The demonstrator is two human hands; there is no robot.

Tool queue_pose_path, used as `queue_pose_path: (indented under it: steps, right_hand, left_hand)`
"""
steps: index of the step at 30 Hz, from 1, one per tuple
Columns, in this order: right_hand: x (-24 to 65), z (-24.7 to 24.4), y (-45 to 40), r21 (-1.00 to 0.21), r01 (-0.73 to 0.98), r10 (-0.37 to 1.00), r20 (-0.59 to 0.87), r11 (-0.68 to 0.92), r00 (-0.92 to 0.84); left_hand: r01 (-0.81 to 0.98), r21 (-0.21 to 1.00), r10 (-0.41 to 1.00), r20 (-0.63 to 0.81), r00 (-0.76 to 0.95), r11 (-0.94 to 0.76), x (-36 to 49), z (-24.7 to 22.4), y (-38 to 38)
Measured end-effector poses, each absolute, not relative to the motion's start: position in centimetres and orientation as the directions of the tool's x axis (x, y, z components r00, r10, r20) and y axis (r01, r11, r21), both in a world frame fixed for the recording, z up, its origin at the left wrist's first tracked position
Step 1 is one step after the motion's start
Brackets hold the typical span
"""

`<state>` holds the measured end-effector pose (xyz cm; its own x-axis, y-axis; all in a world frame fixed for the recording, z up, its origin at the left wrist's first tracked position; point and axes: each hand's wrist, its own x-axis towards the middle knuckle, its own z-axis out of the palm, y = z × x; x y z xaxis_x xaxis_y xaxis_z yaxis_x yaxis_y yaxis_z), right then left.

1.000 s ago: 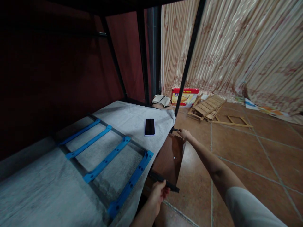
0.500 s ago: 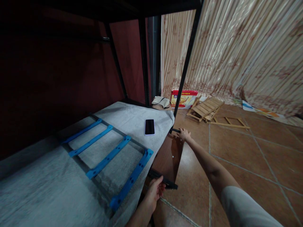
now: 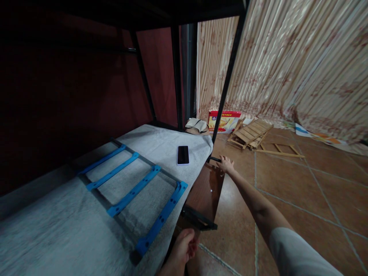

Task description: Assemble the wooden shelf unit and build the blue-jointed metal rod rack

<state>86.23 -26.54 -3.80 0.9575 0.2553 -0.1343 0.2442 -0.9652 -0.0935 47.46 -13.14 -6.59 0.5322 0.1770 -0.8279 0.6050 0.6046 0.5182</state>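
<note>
A brown wooden board [image 3: 206,188] with black metal bars at both ends stands beside the bed. At its far end my right hand [image 3: 225,165] has its fingers closed over the black bar there. My left hand [image 3: 184,245] is at the near end, just below the near black bar [image 3: 199,219] and apart from it. The left fingers are half curled, slightly blurred, with the thumb held off them and nothing visible between. Part of the board's left side is hidden by the bed's edge.
A blue-and-grey ladder-like frame [image 3: 135,191] and a phone [image 3: 183,155] lie on the grey bed cover [image 3: 57,230]. A black bed post [image 3: 228,76] rises near my right hand. Wooden slatted pieces [image 3: 251,132], a red-and-yellow box [image 3: 224,122] and a white bag [image 3: 196,125] are on the tiled floor.
My left hand has let go of the near black bar and moved down, towards me. My right hand stays at the far end. The view has shifted slightly.
</note>
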Motion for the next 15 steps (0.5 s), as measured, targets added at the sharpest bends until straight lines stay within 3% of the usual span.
queue_pose_path:
  steps: [6, 9, 11, 13, 15]
  right_hand:
    - [85.9, -3.4, -26.5, -0.083, 0.261, 0.271, -0.149, -0.962, 0.951]
    - [85.8, -3.2, -26.4, -0.074, 0.26, 0.269, -0.162, -0.963, 0.949]
    - [85.8, -3.0, -26.3, -0.071, 0.269, 0.278, -0.179, -0.96, 0.944]
    - [85.7, -2.8, -26.3, -0.071, 0.289, 0.297, -0.198, -0.955, 0.934]
    - [85.5, -2.7, -26.3, -0.074, 0.321, 0.329, -0.218, -0.944, 0.919]
  left_hand:
    - [0.612, 0.565, 0.169, -0.796, 0.582, 0.554, 46.1, -7.6, -12.9]
    - [0.622, 0.649, 0.218, -0.748, 0.628, 0.438, 45.8, -8.1, -13.1]
    - [0.568, 0.791, 0.332, -0.611, 0.718, 0.227, 45.9, -7.7, -13.3]
    - [0.413, 0.904, 0.409, -0.338, 0.848, -0.109, 46.5, -6.6, -13.5]
    - [0.243, 0.856, 0.337, -0.086, 0.938, -0.457, 47.4, -5.2, -13.6]
